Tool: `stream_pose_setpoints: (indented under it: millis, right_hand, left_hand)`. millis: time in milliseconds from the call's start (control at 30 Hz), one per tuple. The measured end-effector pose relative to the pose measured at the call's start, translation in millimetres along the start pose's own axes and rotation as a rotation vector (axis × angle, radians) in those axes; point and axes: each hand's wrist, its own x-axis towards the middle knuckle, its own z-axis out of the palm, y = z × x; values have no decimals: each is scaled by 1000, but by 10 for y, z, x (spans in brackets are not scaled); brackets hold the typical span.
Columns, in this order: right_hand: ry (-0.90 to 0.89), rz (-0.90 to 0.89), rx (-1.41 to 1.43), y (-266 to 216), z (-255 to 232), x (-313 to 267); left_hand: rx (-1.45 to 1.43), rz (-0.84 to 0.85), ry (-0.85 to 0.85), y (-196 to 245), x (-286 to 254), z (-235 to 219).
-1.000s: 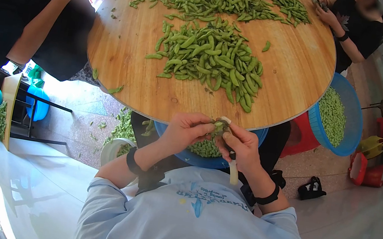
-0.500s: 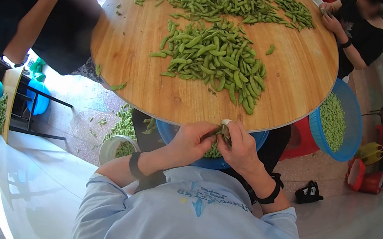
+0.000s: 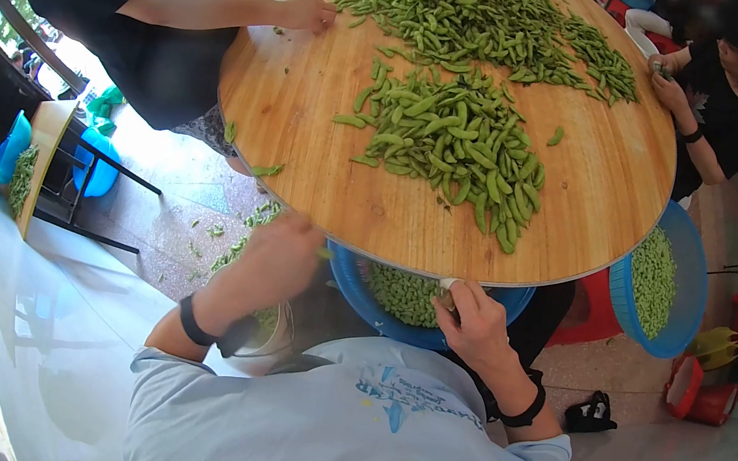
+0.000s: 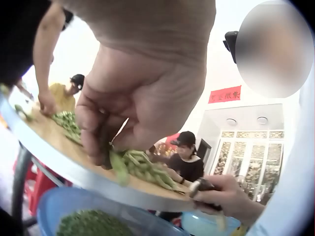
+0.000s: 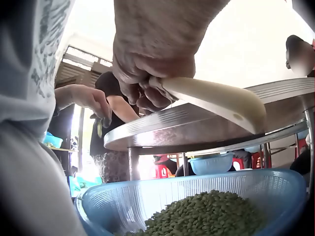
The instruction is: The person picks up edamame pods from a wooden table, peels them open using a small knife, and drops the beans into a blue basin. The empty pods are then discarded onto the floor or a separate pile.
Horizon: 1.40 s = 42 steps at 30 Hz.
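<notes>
My left hand (image 3: 289, 239) hovers left of the table edge, above the floor. It pinches a limp green pod (image 4: 118, 167) in its curled fingers (image 4: 98, 142). My right hand (image 3: 463, 310) stays over the blue basket (image 3: 350, 288) in my lap and grips a cream-handled knife (image 5: 211, 101) just under the table rim. The basket holds shelled green beans (image 5: 206, 214). A heap of whole pods (image 3: 453, 137) lies on the round wooden table (image 3: 299, 121) in front of me.
A person in black (image 3: 133, 5) reaches onto the table at far left, and another (image 3: 717, 103) sits at the right. A second blue basket of beans (image 3: 663, 280) stands at the right. A white bucket (image 3: 273, 337) and dropped pods (image 3: 230, 246) are below my left hand.
My hands were together over the lap basket. My left hand has swung left, away from the right, carrying a pod. My right hand stays put with the knife.
</notes>
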Motion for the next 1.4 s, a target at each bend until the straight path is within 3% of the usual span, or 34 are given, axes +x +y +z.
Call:
stream_pose_setpoints:
  millis: [33, 100, 200, 300, 400, 533, 567, 600, 633, 700, 833, 1133, 1200, 1333, 1400]
  right_hand:
    - [7, -39, -27, -2, -6, 5]
    - [12, -83, -53, -27, -9, 21]
    - [23, -81, -49, -81, -23, 72]
    - [-69, 35, 67, -76, -83, 72]
    - [14, 41, 227, -52, -62, 64]
    - [-79, 367, 760, -48, -61, 79]
    - [-114, 479, 959, -53, -73, 119]
    - [-96, 487, 960, -44, -64, 147]
    - [-119, 507, 1052, -37, -44, 173]
    - [-128, 540, 1143, -66, 0, 198]
    - [-113, 601, 1306, -84, 24, 222]
    - [-59, 533, 1342, -57, 6, 193]
    - [-52, 543, 1290, -55, -7, 202]
    - [-32, 465, 1129, 23, 21, 195]
    - [-117, 520, 1360, 51, -40, 189]
  left_hand:
    - [3, 1, 1, -78, 73, -40]
    - [-50, 148, 311, -244, 273, -56]
    - [-166, 215, 435, -352, 745, 164]
    - [-116, 254, 434, -491, 1127, 467]
    - [-125, 180, 379, -525, 1234, 580]
    - [-55, 234, 408, -325, 1087, 562]
    - [-368, 114, 288, -202, 995, 530]
    - [-675, -14, 153, -71, 913, 497]
    - [-678, -4, 137, 61, 850, 463]
    - [-1343, -192, -158, 296, 749, 430]
    - [-1476, -152, -343, 477, 696, 518]
    - [-1507, -58, -220, 589, 718, 597]
    - [-1482, 22, -123, 612, 696, 600]
    - [-1513, 17, -136, 589, 734, 692]
    - [-1885, -48, -380, 545, 755, 729]
